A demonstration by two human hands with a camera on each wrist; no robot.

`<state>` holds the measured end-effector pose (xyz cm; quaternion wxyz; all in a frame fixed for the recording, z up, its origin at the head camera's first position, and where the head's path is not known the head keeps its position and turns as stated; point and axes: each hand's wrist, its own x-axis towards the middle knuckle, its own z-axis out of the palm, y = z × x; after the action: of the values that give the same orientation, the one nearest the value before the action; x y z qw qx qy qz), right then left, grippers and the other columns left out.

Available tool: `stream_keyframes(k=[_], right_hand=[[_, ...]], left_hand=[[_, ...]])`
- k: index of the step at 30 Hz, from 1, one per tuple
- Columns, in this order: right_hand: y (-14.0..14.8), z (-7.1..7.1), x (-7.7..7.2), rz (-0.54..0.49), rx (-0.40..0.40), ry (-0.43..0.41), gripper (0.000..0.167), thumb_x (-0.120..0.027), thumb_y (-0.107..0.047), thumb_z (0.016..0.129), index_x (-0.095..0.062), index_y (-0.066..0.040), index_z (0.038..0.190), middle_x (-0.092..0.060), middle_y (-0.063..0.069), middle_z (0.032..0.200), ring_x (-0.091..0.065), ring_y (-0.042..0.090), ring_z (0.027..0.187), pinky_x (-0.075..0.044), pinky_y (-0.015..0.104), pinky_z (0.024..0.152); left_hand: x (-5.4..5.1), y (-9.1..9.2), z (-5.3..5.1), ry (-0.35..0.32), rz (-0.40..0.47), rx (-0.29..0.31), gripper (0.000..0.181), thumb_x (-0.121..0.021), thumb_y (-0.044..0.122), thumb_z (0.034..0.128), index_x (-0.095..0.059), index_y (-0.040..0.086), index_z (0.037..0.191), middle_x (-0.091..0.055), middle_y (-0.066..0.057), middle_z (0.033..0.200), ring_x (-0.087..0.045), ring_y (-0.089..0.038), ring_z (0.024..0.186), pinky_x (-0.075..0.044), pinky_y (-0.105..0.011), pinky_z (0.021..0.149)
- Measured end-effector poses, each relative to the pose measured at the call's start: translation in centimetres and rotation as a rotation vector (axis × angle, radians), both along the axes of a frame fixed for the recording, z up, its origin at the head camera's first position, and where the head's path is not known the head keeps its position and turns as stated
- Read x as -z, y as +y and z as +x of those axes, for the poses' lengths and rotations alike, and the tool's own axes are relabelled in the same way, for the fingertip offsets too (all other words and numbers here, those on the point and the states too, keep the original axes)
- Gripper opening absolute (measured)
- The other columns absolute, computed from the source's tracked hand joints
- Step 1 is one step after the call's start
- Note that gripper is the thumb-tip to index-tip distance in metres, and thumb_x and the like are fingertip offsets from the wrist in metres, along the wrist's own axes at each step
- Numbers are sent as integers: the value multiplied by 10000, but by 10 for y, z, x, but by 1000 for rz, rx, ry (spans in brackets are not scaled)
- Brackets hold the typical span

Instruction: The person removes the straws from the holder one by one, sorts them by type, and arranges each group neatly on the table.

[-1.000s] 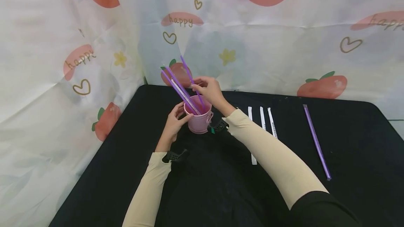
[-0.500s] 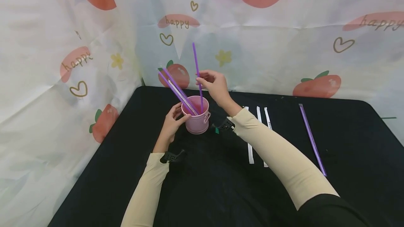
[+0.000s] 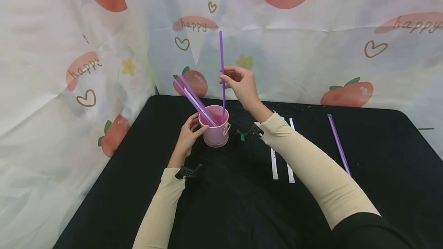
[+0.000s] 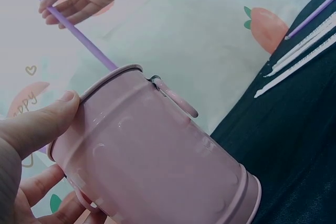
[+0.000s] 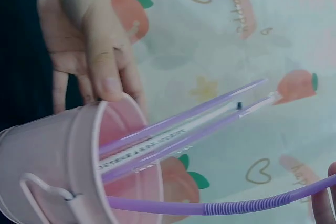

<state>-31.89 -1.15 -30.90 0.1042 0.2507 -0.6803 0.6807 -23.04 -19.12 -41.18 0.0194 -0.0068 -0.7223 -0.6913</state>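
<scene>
A small pink metal bucket with side handles stands on the black table. My left hand holds its left side, thumb on the rim and fingers around the wall. Between thumb and fingertips, my right hand pinches an unwrapped purple straw above the bucket. This straw is nearly upright; its lower end is inside the bucket, and the right wrist view shows its ribbed bendy section. Leaning left in the bucket are two purple straws in clear wrap and a white paper-wrapped straw.
On the black table, white paper-wrapped straws lie to the right, partly hidden by my right sleeve. Farther right is a purple straw. A fruit-printed cloth hangs behind and at the left.
My right hand has moved up and slightly right, raising the purple straw and turning it from left-leaning to nearly upright. My left hand stays on the bucket.
</scene>
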Motion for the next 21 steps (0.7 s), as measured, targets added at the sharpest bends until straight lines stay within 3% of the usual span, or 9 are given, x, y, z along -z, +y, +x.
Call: stream_keyframes(k=[5, 21], right_hand=[[4, 1, -10, -21, 6, 18, 231, -664, -54, 853, -650, 68, 1049, -702, 78, 892, -663, 40, 705, -570, 231, 680], [30, 10, -23, -12, -15, 85, 227, -665, -25, 844, -648, 90, 1040, -675, -79, 811, -660, 62, 704, -567, 218, 675]], left_hand=[[0, 0, 0, -1, -10, -3, 633, -649, 93, 869, -349, 43, 1424, -400, -202, 1430, -363, -330, 1344, -300, -483, 1125], [-2, 1, 1, 1, -25, 2, 625, -644, 107, 878, -347, 46, 1425, -391, -210, 1431, -358, -341, 1344, -303, -483, 1123]])
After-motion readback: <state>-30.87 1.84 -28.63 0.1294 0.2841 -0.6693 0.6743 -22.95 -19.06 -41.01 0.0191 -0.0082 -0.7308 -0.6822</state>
